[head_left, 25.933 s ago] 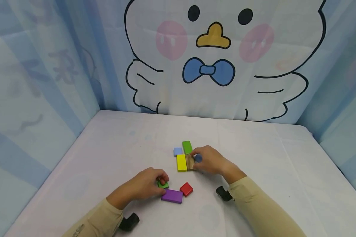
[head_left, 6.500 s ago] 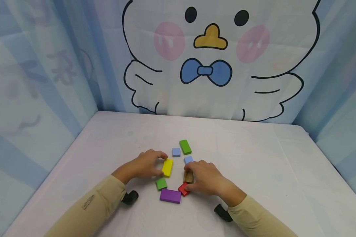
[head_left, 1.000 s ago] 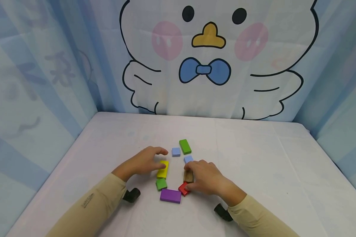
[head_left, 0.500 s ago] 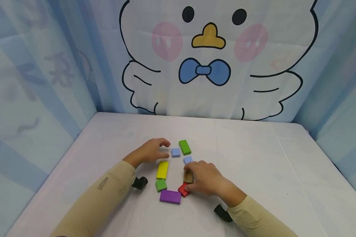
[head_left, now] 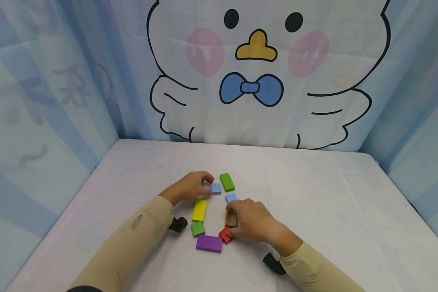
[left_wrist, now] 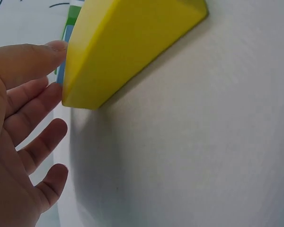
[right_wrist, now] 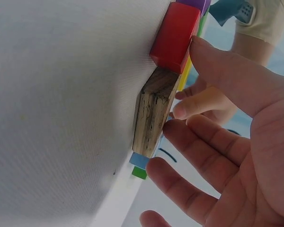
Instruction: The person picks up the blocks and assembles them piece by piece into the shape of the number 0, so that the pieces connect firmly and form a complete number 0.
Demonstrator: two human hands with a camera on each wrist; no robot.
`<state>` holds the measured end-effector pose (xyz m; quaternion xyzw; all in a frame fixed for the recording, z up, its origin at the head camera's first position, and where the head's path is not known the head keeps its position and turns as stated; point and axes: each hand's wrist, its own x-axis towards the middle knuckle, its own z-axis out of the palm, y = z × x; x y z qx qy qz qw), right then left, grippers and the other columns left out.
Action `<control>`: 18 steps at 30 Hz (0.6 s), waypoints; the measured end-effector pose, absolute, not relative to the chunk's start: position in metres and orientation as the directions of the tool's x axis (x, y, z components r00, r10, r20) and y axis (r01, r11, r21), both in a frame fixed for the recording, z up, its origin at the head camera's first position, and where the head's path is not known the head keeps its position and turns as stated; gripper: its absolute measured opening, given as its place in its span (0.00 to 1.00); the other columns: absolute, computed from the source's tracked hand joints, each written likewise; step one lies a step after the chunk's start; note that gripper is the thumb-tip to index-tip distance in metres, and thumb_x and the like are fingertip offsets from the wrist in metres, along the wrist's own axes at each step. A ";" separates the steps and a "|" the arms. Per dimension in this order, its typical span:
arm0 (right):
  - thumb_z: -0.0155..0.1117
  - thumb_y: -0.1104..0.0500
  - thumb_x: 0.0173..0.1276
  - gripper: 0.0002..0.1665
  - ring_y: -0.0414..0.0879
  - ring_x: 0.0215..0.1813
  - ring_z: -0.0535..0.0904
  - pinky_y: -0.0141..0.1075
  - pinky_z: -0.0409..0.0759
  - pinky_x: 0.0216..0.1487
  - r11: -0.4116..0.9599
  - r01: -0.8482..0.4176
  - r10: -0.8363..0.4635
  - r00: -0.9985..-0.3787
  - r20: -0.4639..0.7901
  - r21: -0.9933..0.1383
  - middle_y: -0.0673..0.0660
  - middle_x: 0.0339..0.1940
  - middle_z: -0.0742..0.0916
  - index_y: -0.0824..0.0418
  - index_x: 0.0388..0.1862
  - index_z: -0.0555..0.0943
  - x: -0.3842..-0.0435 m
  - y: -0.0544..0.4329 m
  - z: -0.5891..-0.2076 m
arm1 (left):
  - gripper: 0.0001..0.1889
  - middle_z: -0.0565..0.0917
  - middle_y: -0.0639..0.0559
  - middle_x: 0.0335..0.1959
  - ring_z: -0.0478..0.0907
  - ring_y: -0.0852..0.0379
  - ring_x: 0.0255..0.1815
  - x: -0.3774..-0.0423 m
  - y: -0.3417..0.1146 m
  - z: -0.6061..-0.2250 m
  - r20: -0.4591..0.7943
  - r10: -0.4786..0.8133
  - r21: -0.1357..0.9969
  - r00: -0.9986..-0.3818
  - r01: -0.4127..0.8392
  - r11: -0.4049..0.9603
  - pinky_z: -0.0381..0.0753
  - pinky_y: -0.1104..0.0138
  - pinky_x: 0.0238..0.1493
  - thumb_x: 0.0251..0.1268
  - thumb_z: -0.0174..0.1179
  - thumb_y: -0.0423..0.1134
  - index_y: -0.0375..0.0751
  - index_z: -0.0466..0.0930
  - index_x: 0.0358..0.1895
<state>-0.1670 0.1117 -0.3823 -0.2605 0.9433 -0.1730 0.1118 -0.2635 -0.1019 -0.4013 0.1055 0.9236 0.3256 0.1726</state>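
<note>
In the head view my left hand (head_left: 194, 186) has its thumb and fingertips around the left side of a small light blue block (head_left: 216, 189). The left wrist view shows that block as a thin blue strip, largely hidden behind a big yellow block (left_wrist: 132, 42). My right hand (head_left: 253, 219) rests along the right side of the pieces. Its thumb touches the red block (right_wrist: 175, 38), and its fingertips lie beside the brown wooden block (right_wrist: 154, 113). A second light blue block (head_left: 231, 197) sits just beyond the wooden one.
A green oblong block (head_left: 227, 182) stands at the back of the ring of blocks. The yellow oblong, a green square block (head_left: 198, 229) and a purple oblong block (head_left: 209, 243) run down the left and front. A white cloth (head_left: 314, 194) covers the table; a printed curtain (head_left: 259, 121) hangs behind.
Earlier the yellow block moved left against the green square. Over the last second my left hand left it and went back and right to the light blue block. The right hand stayed put.
</note>
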 end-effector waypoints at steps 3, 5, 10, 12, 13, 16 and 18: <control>0.78 0.50 0.58 0.29 0.50 0.50 0.76 0.49 0.73 0.50 0.802 -0.453 -0.531 -0.839 -0.118 -0.388 0.51 0.47 0.84 0.58 0.55 0.79 -0.167 0.112 -0.382 | 0.20 0.80 0.50 0.55 0.74 0.50 0.55 -0.265 -0.100 -0.403 -0.245 0.310 0.643 -0.918 0.086 0.761 0.71 0.55 0.65 0.63 0.68 0.38 0.45 0.78 0.58; 0.78 0.50 0.58 0.29 0.50 0.50 0.76 0.49 0.73 0.50 0.802 -0.453 -0.531 -0.839 -0.117 -0.390 0.51 0.47 0.84 0.58 0.55 0.79 -0.167 0.112 -0.382 | 0.19 0.80 0.51 0.55 0.74 0.51 0.54 -0.265 -0.098 -0.403 -0.241 0.312 0.640 -0.919 0.091 0.763 0.72 0.55 0.65 0.64 0.68 0.38 0.45 0.78 0.57; 0.77 0.49 0.58 0.30 0.50 0.50 0.76 0.49 0.73 0.50 0.803 -0.453 -0.530 -0.840 -0.117 -0.387 0.52 0.48 0.84 0.58 0.56 0.79 -0.166 0.112 -0.382 | 0.18 0.80 0.51 0.54 0.74 0.51 0.53 -0.265 -0.097 -0.403 -0.238 0.312 0.627 -0.920 0.099 0.772 0.72 0.56 0.64 0.65 0.67 0.37 0.45 0.79 0.57; 0.78 0.49 0.58 0.30 0.50 0.50 0.76 0.49 0.73 0.50 0.804 -0.453 -0.529 -0.841 -0.116 -0.384 0.52 0.48 0.84 0.58 0.56 0.79 -0.166 0.112 -0.382 | 0.18 0.80 0.51 0.54 0.74 0.51 0.53 -0.265 -0.097 -0.402 -0.243 0.308 0.620 -0.920 0.097 0.779 0.72 0.56 0.64 0.65 0.66 0.36 0.45 0.79 0.57; 0.78 0.49 0.58 0.30 0.50 0.50 0.76 0.49 0.73 0.50 0.805 -0.454 -0.529 -0.840 -0.116 -0.383 0.52 0.48 0.84 0.58 0.56 0.79 -0.166 0.112 -0.382 | 0.18 0.80 0.51 0.55 0.74 0.51 0.54 -0.264 -0.097 -0.402 -0.246 0.306 0.617 -0.920 0.095 0.781 0.72 0.55 0.64 0.65 0.66 0.36 0.45 0.79 0.57; 0.78 0.49 0.58 0.30 0.50 0.50 0.76 0.49 0.74 0.49 0.805 -0.457 -0.530 -0.840 -0.114 -0.378 0.52 0.47 0.84 0.58 0.55 0.79 -0.166 0.112 -0.383 | 0.18 0.80 0.50 0.56 0.74 0.51 0.55 -0.262 -0.100 -0.401 -0.249 0.307 0.611 -0.919 0.097 0.785 0.72 0.55 0.64 0.65 0.65 0.35 0.45 0.79 0.57; 0.78 0.49 0.58 0.29 0.50 0.49 0.76 0.48 0.74 0.49 0.805 -0.459 -0.532 -0.839 -0.113 -0.377 0.51 0.47 0.84 0.58 0.55 0.79 -0.167 0.112 -0.383 | 0.18 0.80 0.50 0.57 0.74 0.50 0.56 -0.262 -0.101 -0.400 -0.249 0.308 0.608 -0.918 0.099 0.787 0.72 0.55 0.65 0.65 0.65 0.35 0.45 0.79 0.58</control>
